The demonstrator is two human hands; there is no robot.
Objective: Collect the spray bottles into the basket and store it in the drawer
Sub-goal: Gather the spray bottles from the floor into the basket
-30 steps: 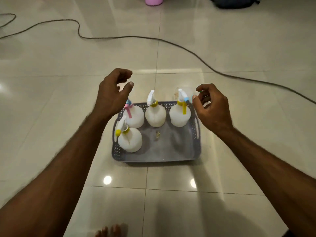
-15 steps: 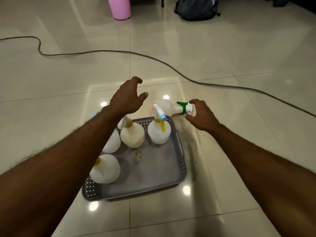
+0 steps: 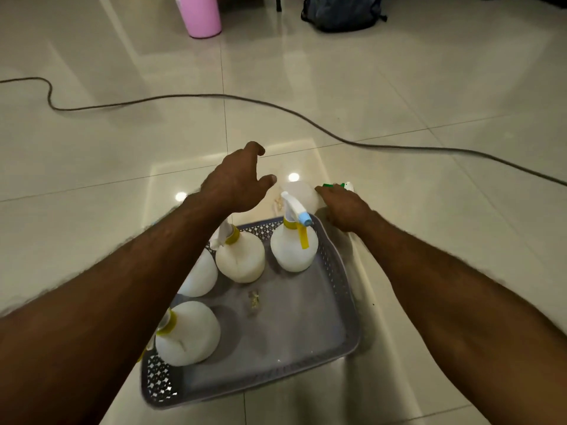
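a grey basket point(image 3: 343, 289) is set on the tiled floor point(image 3: 429, 87), with four white bottles point(image 3: 293, 250) stood upright in it. a fifth bottle point(image 3: 299, 193), green-nozzled, is laid on its side on the floor just beyond the basket's far rim; its neck is clasped by the right hand point(image 3: 345, 207). the left hand point(image 3: 236, 180) is held above the basket, fingers loosely spread, grasping nothing. no writing can be read on any bottle. a cable point(image 3: 337, 138) is trailed across the floor.
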